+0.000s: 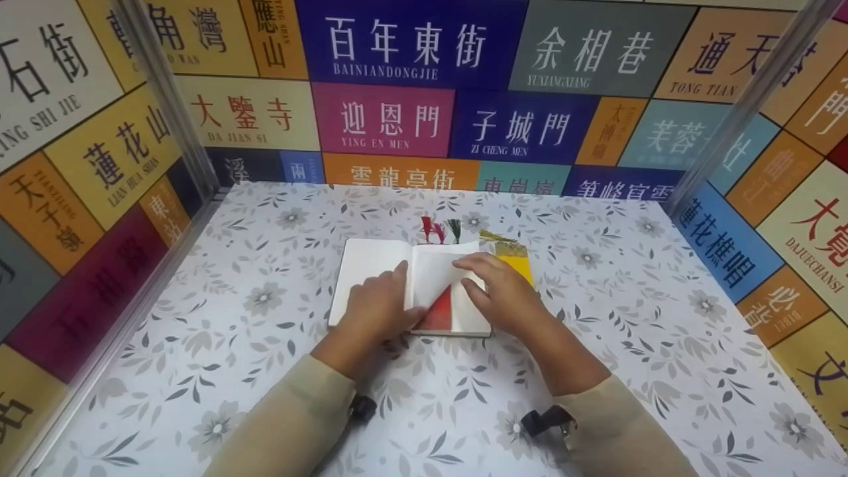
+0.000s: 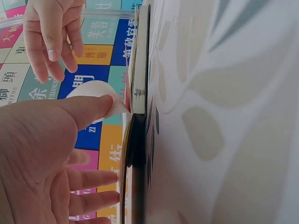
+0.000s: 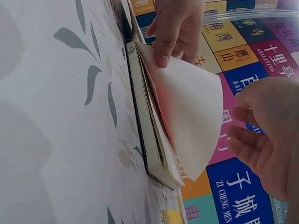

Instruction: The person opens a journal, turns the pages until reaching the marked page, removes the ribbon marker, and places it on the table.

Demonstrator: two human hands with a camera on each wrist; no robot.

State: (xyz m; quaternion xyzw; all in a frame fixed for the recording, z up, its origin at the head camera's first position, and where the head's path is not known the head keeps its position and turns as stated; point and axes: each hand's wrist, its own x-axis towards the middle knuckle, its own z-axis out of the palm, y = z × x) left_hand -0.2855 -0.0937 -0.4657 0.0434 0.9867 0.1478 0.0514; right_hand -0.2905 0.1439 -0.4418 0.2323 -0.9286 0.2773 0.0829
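Observation:
An open notebook point(image 1: 371, 265) with blank pages lies on the table. One page point(image 1: 434, 265) stands lifted and curls over from its lower corner, baring a flat red piece point(image 1: 437, 314) beneath it. My left hand point(image 1: 376, 303) rests its fingers along the left page, and its thumb touches the lifted page low by the spine. Over the right page hovers my right hand point(image 1: 507, 291), its fingers loosely bent near the curling page. In the right wrist view, a gap shows between this hand point(image 3: 268, 135) and the lifted page point(image 3: 191, 107).
Red tassels point(image 1: 432, 230) and a dark green tassel point(image 1: 454, 230) poke out past the notebook's top edge. A yellow piece point(image 1: 515, 266) with a patterned top lies to its right, partly behind my right hand. Panels with printed characters point(image 1: 384, 119) border the flowered tabletop point(image 1: 265, 371).

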